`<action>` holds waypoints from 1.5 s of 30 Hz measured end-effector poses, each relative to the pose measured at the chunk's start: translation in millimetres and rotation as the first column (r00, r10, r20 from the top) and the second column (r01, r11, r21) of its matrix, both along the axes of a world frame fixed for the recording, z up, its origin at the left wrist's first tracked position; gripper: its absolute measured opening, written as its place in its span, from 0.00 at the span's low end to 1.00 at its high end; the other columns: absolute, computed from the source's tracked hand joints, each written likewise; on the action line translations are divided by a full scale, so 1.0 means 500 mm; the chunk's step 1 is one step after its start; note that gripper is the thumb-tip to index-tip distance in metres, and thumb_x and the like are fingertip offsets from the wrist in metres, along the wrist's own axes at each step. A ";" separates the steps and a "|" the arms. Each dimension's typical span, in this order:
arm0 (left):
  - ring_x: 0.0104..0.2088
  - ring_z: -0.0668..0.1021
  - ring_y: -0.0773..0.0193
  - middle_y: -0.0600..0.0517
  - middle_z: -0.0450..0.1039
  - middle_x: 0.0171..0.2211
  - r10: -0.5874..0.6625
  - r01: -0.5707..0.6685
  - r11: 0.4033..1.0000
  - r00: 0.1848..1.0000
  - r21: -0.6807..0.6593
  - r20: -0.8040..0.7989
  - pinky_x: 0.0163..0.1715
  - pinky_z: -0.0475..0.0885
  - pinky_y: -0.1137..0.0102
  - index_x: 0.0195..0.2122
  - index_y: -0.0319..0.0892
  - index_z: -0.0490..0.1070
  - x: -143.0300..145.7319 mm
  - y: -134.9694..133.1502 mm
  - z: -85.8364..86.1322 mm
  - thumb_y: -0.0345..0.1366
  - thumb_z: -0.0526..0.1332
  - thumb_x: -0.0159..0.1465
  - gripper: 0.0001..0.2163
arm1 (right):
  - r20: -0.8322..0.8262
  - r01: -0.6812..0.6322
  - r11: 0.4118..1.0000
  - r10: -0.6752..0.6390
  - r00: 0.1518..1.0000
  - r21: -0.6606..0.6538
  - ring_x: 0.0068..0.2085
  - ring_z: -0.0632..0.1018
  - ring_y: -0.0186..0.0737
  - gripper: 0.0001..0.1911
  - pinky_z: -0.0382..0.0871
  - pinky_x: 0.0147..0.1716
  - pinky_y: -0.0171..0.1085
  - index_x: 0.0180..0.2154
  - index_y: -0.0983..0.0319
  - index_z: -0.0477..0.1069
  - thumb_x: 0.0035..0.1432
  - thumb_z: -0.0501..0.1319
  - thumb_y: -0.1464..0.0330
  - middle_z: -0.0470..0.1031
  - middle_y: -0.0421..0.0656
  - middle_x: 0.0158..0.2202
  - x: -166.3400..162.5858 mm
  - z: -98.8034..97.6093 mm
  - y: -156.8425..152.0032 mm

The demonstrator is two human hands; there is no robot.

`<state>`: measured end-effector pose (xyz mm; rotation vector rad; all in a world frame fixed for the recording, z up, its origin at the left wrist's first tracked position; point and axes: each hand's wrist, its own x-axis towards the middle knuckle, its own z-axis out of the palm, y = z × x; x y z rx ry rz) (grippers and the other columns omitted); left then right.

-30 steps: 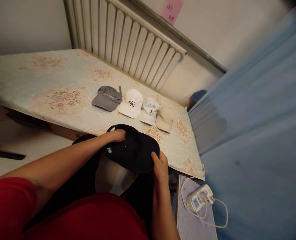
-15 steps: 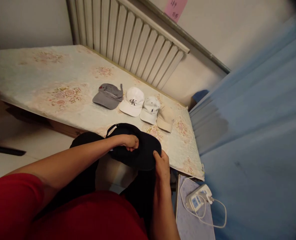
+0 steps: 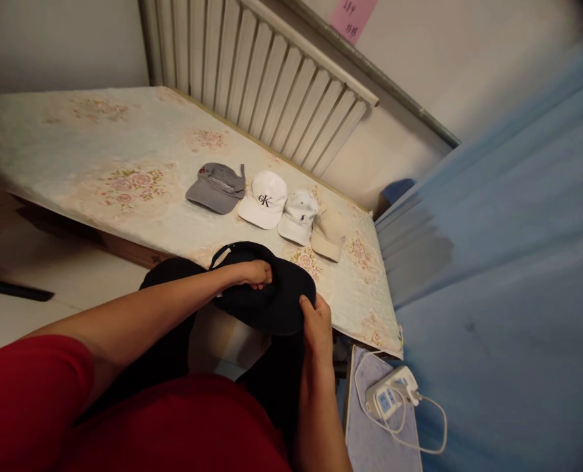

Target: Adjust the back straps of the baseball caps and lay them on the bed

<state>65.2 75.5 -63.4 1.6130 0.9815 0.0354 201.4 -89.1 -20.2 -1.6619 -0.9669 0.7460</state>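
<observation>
A black baseball cap (image 3: 288,298) is held over my lap, its hollow side turned up toward me and its brim pointing right. My left hand (image 3: 259,273) reaches inside the crown with curled fingers, closed at the inner front by the brim; the fingertips are partly hidden. At the brim's right edge, my right hand (image 3: 317,321) grips with the thumb on top and the fingers underneath. Beyond it, a grey cap (image 3: 216,189), a white cap with black letters (image 3: 263,200), a white cap with a small dark emblem (image 3: 298,217) and a beige cap (image 3: 328,236) lie in a row.
The caps lie on a table with a flowered cloth (image 3: 138,137). A radiator (image 3: 266,85) stands behind it. To the right hangs a blue curtain (image 3: 498,282). A white power strip with a cable (image 3: 392,393) rests on a small lower stand (image 3: 364,446).
My left hand has shifted very slightly inside the black cap. My right hand keeps its hold on the brim; the view has moved a little.
</observation>
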 end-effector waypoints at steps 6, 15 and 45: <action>0.23 0.73 0.69 0.54 0.69 0.20 0.104 -0.103 0.994 0.994 -0.043 0.029 0.26 0.70 0.77 0.23 0.40 0.65 -0.013 0.029 -0.007 0.26 0.58 0.53 0.04 | -0.014 0.000 1.000 -0.001 1.000 -0.015 0.45 0.78 0.47 0.20 0.70 0.46 0.42 0.46 0.63 0.77 0.53 0.60 0.61 0.81 0.45 0.42 0.001 0.002 -0.001; 0.29 0.77 0.67 0.51 0.74 0.29 0.231 -0.227 0.972 0.971 -0.067 0.060 0.28 0.71 0.77 0.27 0.39 0.67 -0.008 0.037 -0.023 0.28 0.58 0.56 0.02 | 0.029 -0.006 1.000 0.006 1.000 0.001 0.44 0.78 0.47 0.18 0.70 0.45 0.41 0.43 0.62 0.78 0.53 0.59 0.61 0.81 0.44 0.39 0.001 -0.002 -0.006; 0.23 0.73 0.65 0.54 0.70 0.19 -0.277 0.272 0.946 0.961 -0.179 -0.002 0.26 0.71 0.73 0.22 0.42 0.69 -0.016 -0.055 -0.003 0.29 0.62 0.48 0.03 | 0.019 -0.020 1.000 0.020 1.000 0.007 0.43 0.78 0.46 0.19 0.70 0.45 0.41 0.44 0.63 0.77 0.52 0.59 0.61 0.81 0.44 0.41 -0.002 -0.002 0.003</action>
